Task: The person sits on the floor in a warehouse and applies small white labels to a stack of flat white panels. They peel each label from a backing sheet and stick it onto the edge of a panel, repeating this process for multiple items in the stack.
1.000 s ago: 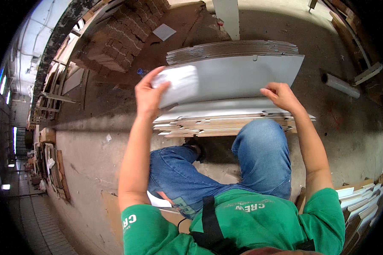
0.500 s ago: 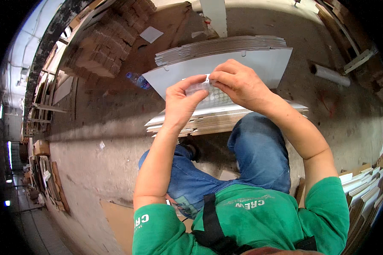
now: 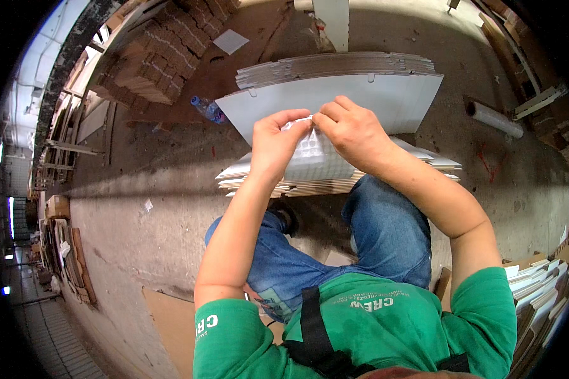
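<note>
A clear, flimsy sheet of round dots point(image 3: 313, 155) hangs from my fingertips above the stacked panels. My left hand point(image 3: 275, 144) pinches its upper edge between thumb and forefinger. Right beside it, my right hand point(image 3: 355, 134) is closed with its fingertips against the same edge, almost meeting the left thumb. Whether a single dot lies between the right fingertips is too small to make out. Beneath the hands is a folded-open stack of white panels point(image 3: 398, 104), one part leaning up at the far side and the lower part lying toward my knees.
A plastic bottle point(image 3: 207, 109) lies on the floor left of the panels. Bundled brown cardboard point(image 3: 152, 69) is piled at the far left. A wrapped roll point(image 3: 496, 119) lies at the right, and more white panels point(image 3: 544, 284) stand near my right elbow. A white post point(image 3: 332, 25) rises beyond the panels.
My hands have drawn closer together, and their fingertips now nearly meet at the sheet's upper edge. The sheet has swung to hang lower and flatter below them.
</note>
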Demonstrator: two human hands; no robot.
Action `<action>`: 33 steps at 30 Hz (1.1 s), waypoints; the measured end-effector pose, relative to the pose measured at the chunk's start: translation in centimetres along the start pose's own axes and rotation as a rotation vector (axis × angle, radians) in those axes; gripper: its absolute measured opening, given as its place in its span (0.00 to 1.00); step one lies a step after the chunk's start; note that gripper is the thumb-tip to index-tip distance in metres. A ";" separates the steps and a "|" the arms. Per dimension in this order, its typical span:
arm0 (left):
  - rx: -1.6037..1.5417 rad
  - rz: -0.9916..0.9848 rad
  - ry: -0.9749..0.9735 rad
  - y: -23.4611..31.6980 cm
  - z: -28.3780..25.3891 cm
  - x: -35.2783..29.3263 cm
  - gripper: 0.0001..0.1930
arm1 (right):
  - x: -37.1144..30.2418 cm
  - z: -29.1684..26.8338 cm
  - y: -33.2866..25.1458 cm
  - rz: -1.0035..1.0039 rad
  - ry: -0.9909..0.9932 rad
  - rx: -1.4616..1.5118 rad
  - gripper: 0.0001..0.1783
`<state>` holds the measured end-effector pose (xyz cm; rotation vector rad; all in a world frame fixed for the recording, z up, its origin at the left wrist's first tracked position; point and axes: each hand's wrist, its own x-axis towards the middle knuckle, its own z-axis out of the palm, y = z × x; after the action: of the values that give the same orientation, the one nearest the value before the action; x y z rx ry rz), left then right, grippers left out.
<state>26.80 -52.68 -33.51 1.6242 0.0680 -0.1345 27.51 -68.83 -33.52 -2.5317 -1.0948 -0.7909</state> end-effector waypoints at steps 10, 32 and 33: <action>0.022 0.015 0.069 -1.6 -1.5 2.0 0.12 | -0.3 -0.5 3.6 0.537 -0.209 0.881 0.08; 1.176 -0.132 0.489 -18.1 -19.0 21.7 0.28 | -13.6 13.6 22.5 0.895 0.134 -0.034 0.14; 1.360 -0.118 0.378 -17.6 -19.8 21.2 0.29 | -12.3 12.2 21.9 1.072 0.050 0.023 0.14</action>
<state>46.49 -32.67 -52.63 2.9906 0.4354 0.0735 41.21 -85.45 -51.21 -2.5174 0.3277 -0.4890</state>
